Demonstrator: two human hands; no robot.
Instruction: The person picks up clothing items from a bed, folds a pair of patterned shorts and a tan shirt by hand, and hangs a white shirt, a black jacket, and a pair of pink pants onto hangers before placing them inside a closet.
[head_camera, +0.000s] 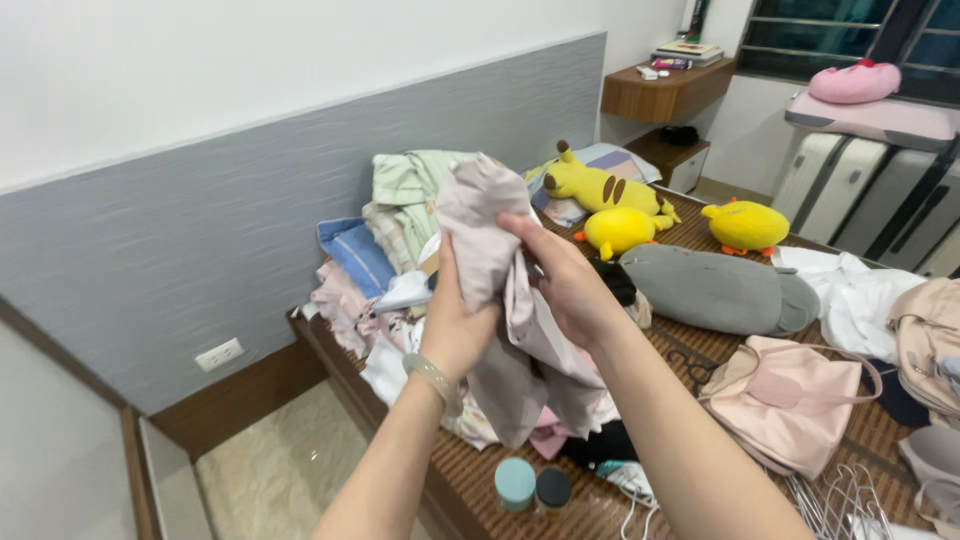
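The left hand (455, 325) and right hand (565, 280) are holding a beige garment (500, 300) raised above the clothes pile (400, 230) on the bed (480, 480), fingers clamped on its bunched fabric.

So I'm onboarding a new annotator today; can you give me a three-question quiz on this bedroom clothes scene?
1. True or false: both hands grip the pale grey-pink garment.
2. Which wrist wears a bracelet?
3. What lies right of the grey plush cushion: A) pink bag, B) white garment, C) teal-lidded jar?

Key: 1 true, left hand and right hand; 2 left; 3 B.
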